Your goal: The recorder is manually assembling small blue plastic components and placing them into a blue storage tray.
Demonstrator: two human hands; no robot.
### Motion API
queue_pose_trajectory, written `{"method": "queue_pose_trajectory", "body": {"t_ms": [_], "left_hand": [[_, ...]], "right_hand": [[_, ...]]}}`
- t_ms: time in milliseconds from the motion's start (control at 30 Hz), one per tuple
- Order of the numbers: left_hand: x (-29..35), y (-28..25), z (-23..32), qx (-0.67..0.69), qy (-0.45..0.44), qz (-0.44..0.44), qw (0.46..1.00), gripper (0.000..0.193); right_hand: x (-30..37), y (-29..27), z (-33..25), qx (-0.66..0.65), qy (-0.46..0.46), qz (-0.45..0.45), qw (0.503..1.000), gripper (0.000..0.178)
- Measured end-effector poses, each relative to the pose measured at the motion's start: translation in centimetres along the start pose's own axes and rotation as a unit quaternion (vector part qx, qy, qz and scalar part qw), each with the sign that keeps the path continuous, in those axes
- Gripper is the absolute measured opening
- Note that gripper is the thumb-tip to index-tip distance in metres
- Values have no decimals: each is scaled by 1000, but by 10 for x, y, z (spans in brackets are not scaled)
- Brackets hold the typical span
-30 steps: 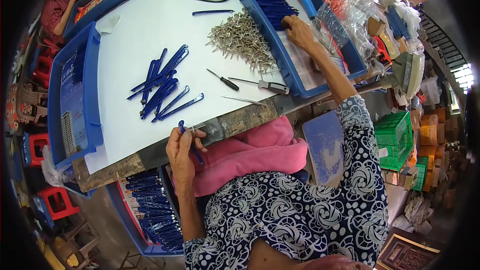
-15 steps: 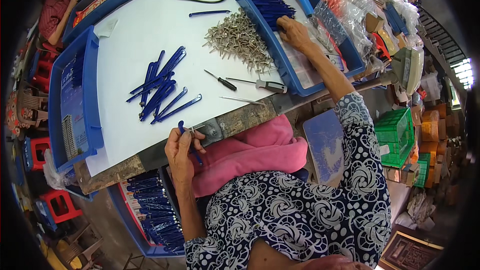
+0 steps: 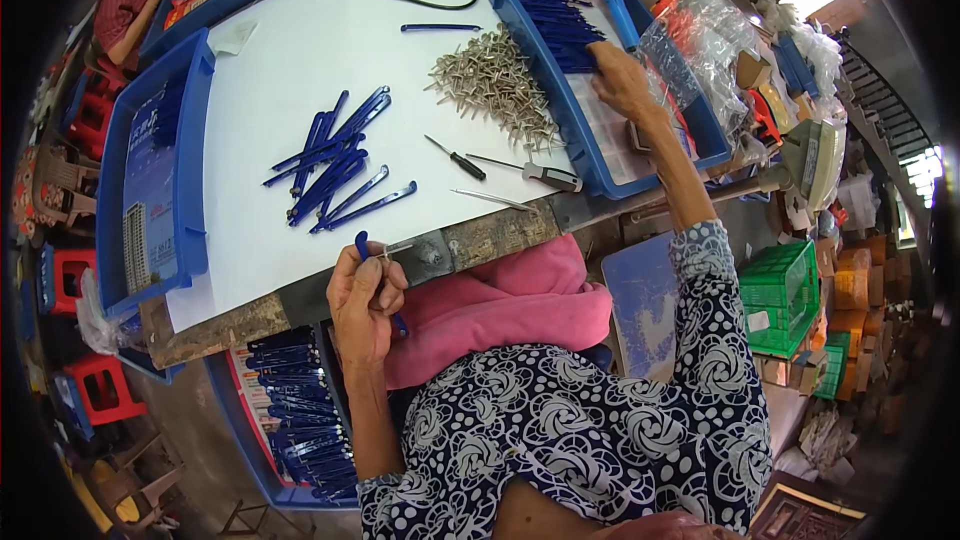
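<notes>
My left hand (image 3: 362, 300) is closed at the table's front edge around a slim blue plastic handle (image 3: 361, 243), whose top end shows above the thumb. A small silver metal piece (image 3: 397, 247) sticks out between the thumb and fingers. Reaching into the right blue tray, my right hand (image 3: 622, 82) has its fingers curled at the end of a heap of blue handles (image 3: 555, 25); what they grip is hidden. On the white tabletop (image 3: 290, 50) lie a loose bunch of blue handles (image 3: 335, 165) and a pile of small silver metal pieces (image 3: 490, 80).
Two screwdrivers (image 3: 465, 168) and a thin metal rod (image 3: 493, 200) lie near the front edge. A blue power tool (image 3: 617, 10) rests on the right tray (image 3: 560, 105). Another tray (image 3: 192, 190) stands left; one with blue handles (image 3: 235, 420) sits below. A person (image 3: 130, 0) is at far left.
The whole view has shifted slightly. My right hand has drawn back a little from the heap of blue handles. My left hand keeps its hold on the blue handle and metal piece.
</notes>
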State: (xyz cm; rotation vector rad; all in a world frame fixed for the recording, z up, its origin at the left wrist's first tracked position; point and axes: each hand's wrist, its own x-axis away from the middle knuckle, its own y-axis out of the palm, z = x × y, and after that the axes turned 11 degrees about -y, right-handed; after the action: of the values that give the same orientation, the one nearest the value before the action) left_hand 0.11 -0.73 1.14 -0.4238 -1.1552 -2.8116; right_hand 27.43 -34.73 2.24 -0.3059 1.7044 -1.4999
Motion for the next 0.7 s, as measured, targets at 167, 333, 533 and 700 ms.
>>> {"method": "queue_pose_trajectory", "body": {"t_ms": [167,333,533,700], "left_hand": [[1,4,-1,19,-27,-3,999,27],[3,11,-7,-1,-19,1,1000,25],[2,20,-11,35,-37,-37,998,17],[3,27,-9,72,-41,-47,995,18]], "right_hand": [[-10,-36,-32,-39,62,93,993,23],[-25,-84,-99,-272,85,118,951,21],[-15,-72,-175,-672,199,-71,710,21],[-4,-33,-213,-784,216,-91,574,24]]}}
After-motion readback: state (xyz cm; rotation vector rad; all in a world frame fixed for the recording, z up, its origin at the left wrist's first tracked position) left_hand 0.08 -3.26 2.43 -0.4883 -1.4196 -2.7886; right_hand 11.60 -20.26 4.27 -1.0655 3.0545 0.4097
